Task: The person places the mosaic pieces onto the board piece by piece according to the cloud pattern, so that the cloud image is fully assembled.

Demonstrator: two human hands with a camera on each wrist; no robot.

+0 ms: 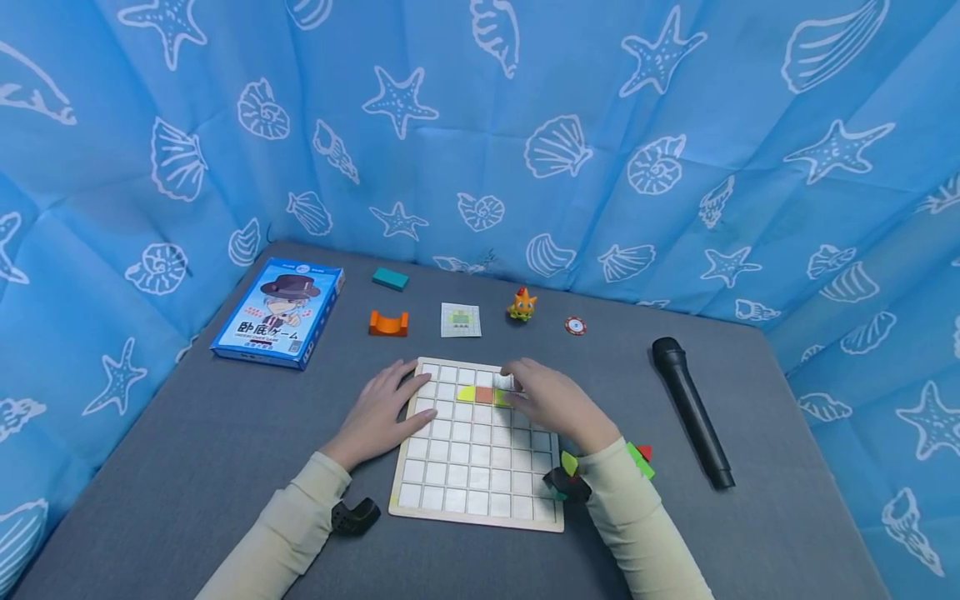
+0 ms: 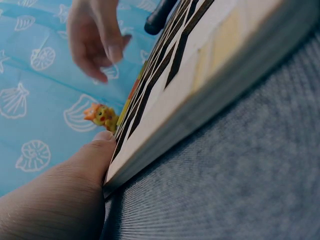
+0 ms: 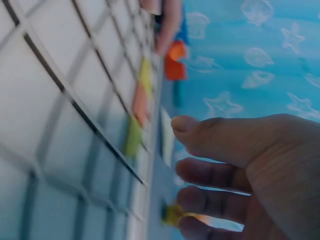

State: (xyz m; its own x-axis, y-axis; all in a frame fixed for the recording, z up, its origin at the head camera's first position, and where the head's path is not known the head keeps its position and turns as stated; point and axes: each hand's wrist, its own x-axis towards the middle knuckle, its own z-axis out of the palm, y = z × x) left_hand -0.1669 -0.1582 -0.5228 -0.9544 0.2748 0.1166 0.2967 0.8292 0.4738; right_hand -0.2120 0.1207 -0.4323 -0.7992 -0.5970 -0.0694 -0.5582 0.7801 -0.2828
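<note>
A white grid board in a pale wooden frame lies on the table. Along one of its upper rows sit a yellow piece, an orange-brown square tile and a yellow-green piece. My left hand rests at the board's left edge with fingers spread, its thumb against the frame in the left wrist view. Over the board's upper right is my right hand, beside the yellow-green piece. Its fingers are loosely bent in the right wrist view, and nothing shows between them.
Small coloured pieces lie by the right forearm. A black microphone is at right, a blue game box at left. Behind the board are a teal block, orange arch, pattern card, toy figure and chip.
</note>
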